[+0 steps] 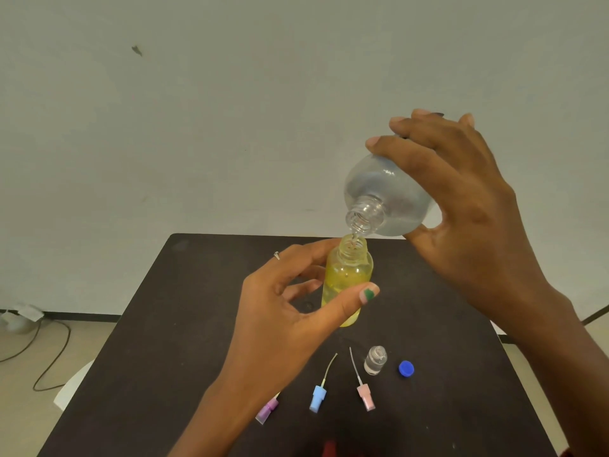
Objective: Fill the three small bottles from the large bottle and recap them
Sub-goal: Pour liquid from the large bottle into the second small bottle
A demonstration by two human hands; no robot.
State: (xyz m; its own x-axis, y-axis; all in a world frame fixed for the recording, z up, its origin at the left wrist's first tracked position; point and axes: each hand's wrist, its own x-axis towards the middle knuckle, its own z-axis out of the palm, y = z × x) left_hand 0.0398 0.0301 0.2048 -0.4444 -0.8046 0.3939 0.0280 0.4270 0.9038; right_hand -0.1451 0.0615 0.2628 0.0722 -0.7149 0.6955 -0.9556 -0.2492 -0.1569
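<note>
Above yellow bottle (346,278), large bottle (385,199) pours clear liquid.

Nothing readable here for you, honestly. The large bottle (392,196) you're tipping and the yellow small bottle (346,278) carry no label, brand or number, and neither do the caps on the table (184,324).

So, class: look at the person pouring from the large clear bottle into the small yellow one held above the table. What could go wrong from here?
1. The large bottle is tipped steeply over the yellow bottle's narrow neck; a slight misalignment could spill liquid.
2. The left hand holds the yellow bottle in mid-air, so it may wobble.
3. A spill could land on the spray caps on the table below.
</note>
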